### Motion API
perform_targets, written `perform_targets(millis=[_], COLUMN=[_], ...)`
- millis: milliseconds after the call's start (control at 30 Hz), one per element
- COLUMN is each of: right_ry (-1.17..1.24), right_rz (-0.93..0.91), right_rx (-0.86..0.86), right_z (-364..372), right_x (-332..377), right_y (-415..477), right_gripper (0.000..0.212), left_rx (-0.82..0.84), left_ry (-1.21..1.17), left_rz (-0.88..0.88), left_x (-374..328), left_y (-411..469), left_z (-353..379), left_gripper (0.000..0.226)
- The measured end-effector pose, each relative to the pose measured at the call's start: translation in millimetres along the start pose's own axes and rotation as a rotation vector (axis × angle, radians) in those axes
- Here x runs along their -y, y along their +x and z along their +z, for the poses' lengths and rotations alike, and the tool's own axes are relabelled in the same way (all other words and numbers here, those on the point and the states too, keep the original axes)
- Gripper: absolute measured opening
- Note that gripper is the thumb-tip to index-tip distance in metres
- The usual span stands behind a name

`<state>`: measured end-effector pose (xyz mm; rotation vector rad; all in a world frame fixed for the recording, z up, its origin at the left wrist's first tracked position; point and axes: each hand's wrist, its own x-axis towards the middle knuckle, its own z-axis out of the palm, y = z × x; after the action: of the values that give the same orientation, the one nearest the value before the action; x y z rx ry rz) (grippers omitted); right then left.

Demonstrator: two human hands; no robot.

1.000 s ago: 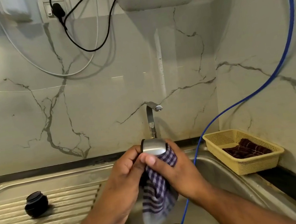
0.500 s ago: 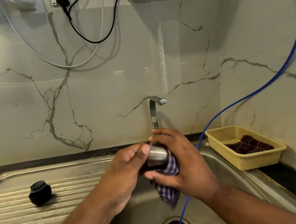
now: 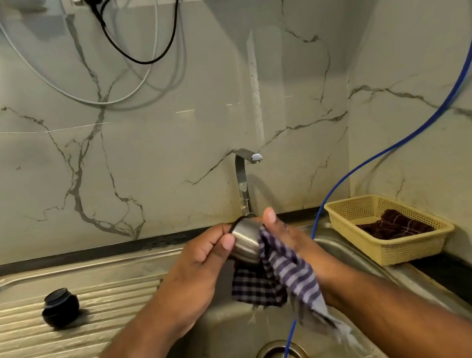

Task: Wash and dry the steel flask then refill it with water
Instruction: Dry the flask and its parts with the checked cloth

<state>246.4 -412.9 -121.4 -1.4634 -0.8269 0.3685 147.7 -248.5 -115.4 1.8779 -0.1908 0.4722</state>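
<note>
Round brushed-steel flask (image 3: 244, 242) tilted above the stainless sink basin (image 3: 220, 346). Left hand (image 3: 197, 262): fingers curled round flask. Right hand (image 3: 295, 241): fingers pinch purple checked cloth (image 3: 286, 274) against flask side.

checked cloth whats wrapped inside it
One end of the steel flask, held by the left hand, sticks out from the checked cloth. Its other end and the right hand's fingers are covered.
</note>
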Motion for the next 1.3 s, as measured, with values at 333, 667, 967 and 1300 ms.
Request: perform_targets(millis=[333, 667, 967, 1300], right_ry=[-0.528, -0.548, 0.385, -0.368], right_rz=[-0.423, -0.199, 0.349, -0.211], right_rx=[-0.252, -0.214, -0.55, -0.218], right_z=[3.5, -11.1, -36.5, 18.5], right_x=[-2.4, -7.6, -6.0, 6.5], right_y=[4.0, 11.0, 21.6, -2.8], right_gripper=[0.083, 0.082, 0.029, 0.045], left_rx=[-0.036, -0.21, -0.232, -0.199], left_ry=[-0.395, -0.282, -0.01, -0.468], left_rz=[-0.226, -0.09, -0.019, -0.168], left_x=[-4.2, 13.4, 29.2, 20.6], left_y=[-2.1, 5.6, 8.5, 7.0], left_z=[16.8, 0.3, -12.5, 10.7], left_gripper=[0.04, 0.052, 0.068, 0.045])
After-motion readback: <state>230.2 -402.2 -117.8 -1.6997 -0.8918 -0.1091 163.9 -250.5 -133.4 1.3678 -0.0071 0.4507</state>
